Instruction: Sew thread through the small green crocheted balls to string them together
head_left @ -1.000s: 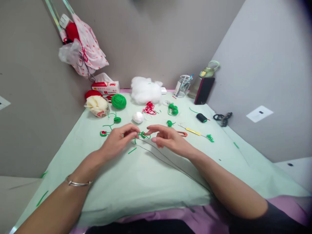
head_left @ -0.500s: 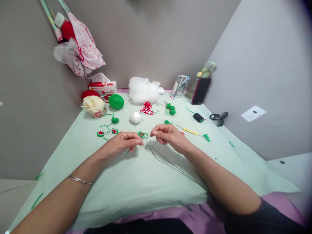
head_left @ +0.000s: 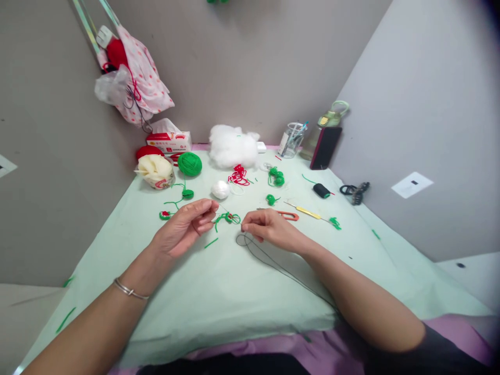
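My left hand (head_left: 187, 224) is closed in a pinch at the fingertips, the other fingers loosely curled. From its fingertips a very thin line, seemingly thread, slants towards my right hand; whether a needle is there is too small to tell. My right hand (head_left: 273, 229) pinches the dark thread (head_left: 273, 264), which loops below its fingers and runs to the table's front right. Between the hands lies a small green and red crocheted piece (head_left: 230, 217) with green yarn tails. An orange-handled tool (head_left: 289, 215) lies partly hidden behind my right hand.
Farther back are a green yarn ball (head_left: 189, 164), a white yarn ball (head_left: 220, 189), white stuffing (head_left: 233, 147) and tangled red yarn (head_left: 238, 176). To the right are a yellow-handled crochet hook (head_left: 308, 212), a black thread spool (head_left: 322, 190) and a phone (head_left: 325, 148) against a bottle.
My left hand has moved up and left, away from the crocheted piece, and turned palm more into view. My right hand has dropped slightly, uncovering more of the orange-handled tool.
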`<action>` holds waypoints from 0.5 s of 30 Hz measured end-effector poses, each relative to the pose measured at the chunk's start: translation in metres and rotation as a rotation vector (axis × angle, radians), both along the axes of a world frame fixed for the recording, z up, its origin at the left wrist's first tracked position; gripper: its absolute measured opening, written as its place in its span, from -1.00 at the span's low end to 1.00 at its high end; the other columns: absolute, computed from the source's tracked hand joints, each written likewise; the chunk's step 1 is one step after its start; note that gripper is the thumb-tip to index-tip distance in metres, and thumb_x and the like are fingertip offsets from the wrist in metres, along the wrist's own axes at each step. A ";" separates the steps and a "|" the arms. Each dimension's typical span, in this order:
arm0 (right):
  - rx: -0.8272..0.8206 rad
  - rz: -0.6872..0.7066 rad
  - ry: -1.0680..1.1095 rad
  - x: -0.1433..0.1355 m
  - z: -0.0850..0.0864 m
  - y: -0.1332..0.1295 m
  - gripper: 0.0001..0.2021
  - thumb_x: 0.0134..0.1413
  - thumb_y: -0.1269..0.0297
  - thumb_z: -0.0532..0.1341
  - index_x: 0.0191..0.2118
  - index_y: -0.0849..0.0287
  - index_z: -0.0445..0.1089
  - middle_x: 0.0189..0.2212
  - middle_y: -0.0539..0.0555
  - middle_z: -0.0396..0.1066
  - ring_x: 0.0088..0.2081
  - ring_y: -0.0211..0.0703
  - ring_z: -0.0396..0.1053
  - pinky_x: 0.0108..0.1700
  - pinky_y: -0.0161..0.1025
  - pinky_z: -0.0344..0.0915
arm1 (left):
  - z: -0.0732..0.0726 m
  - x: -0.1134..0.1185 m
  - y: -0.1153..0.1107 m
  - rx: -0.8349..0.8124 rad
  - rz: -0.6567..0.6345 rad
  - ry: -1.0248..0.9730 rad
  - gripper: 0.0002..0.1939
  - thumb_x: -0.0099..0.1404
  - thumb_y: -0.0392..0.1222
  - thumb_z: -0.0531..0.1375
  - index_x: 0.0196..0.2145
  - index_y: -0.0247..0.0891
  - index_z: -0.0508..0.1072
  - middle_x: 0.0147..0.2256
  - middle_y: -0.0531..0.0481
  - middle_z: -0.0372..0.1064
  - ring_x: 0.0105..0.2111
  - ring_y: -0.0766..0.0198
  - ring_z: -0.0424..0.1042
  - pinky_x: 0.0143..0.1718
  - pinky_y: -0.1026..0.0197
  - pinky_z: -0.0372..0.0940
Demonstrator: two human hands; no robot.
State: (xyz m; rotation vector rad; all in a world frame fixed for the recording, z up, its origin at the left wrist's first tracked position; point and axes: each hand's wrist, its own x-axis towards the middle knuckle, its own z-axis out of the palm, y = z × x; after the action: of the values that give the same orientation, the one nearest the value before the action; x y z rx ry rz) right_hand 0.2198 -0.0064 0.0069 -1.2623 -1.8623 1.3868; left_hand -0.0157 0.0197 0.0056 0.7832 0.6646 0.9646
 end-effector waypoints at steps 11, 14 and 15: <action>0.144 0.207 -0.211 -0.001 -0.001 -0.004 -0.76 0.27 0.25 0.18 -0.39 0.23 0.46 -0.57 -0.09 0.20 -0.50 -0.34 0.06 -0.43 -0.35 0.01 | 0.003 0.000 -0.004 -0.025 -0.013 -0.047 -0.79 0.10 -0.17 0.47 -0.40 -0.39 0.62 -0.44 0.04 0.29 -0.55 0.53 0.09 -0.61 0.48 0.14; 0.227 0.229 -0.244 0.001 0.000 -0.005 -0.77 0.29 0.27 0.18 -0.36 0.22 0.49 -0.50 -0.03 0.34 -0.45 -0.30 0.19 -0.37 -0.33 0.10 | 0.002 0.000 -0.005 -0.018 -0.002 -0.049 -0.78 0.10 -0.17 0.48 -0.39 -0.39 0.62 -0.45 0.04 0.26 -0.54 0.53 0.08 -0.60 0.49 0.13; 0.260 0.235 -0.257 0.003 0.000 -0.004 -0.79 0.30 0.27 0.18 -0.32 0.21 0.51 -0.42 0.00 0.40 -0.41 -0.28 0.25 -0.33 -0.32 0.14 | 0.002 0.000 -0.005 -0.012 -0.003 -0.044 -0.78 0.11 -0.16 0.47 -0.39 -0.39 0.62 -0.44 0.04 0.26 -0.54 0.53 0.08 -0.60 0.48 0.12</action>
State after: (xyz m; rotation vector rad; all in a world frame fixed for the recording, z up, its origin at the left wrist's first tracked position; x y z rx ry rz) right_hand 0.2229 -0.0108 0.0067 -1.1618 -2.3443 1.0844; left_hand -0.0156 0.0146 0.0078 0.7510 0.6304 0.9713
